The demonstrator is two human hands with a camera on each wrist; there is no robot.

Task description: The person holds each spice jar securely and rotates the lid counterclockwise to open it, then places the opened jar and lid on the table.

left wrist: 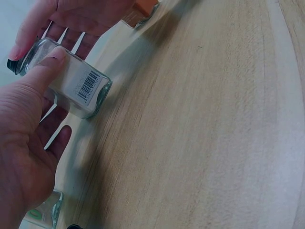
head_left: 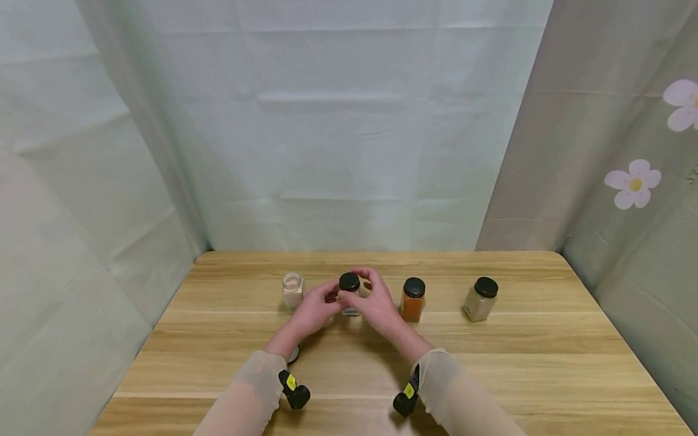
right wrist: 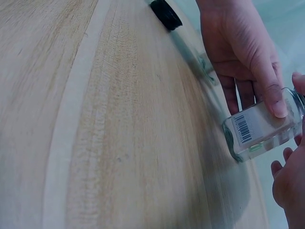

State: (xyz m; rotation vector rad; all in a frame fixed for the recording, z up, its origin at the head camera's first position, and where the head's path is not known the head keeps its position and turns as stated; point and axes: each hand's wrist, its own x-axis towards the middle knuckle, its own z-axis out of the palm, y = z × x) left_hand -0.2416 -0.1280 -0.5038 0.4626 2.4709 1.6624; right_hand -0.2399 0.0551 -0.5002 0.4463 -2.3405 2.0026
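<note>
A square glass jar with pale powder, a barcode label (left wrist: 87, 86) and a black lid (head_left: 348, 281) is between both hands near the table's middle. My left hand (head_left: 314, 309) grips its glass body, thumb pressed across the side. At the top, my right hand (head_left: 381, 305) pinches around the lid, thumb on the near side and fingers beyond. Part of the lid is hidden by the fingers in the right wrist view. Just left of the hands stands an open jar (head_left: 292, 289) of pale powder, without a lid. A loose black lid (right wrist: 166, 14) lies nearer, partly behind the left wrist.
To the right stands a black-lidded jar of orange powder (head_left: 412, 303), close to the right hand. Farther right is another black-lidded jar (head_left: 479, 301) with beige contents. All are on a wooden table (head_left: 539, 365), with hanging cloth (head_left: 346, 147) behind its back edge.
</note>
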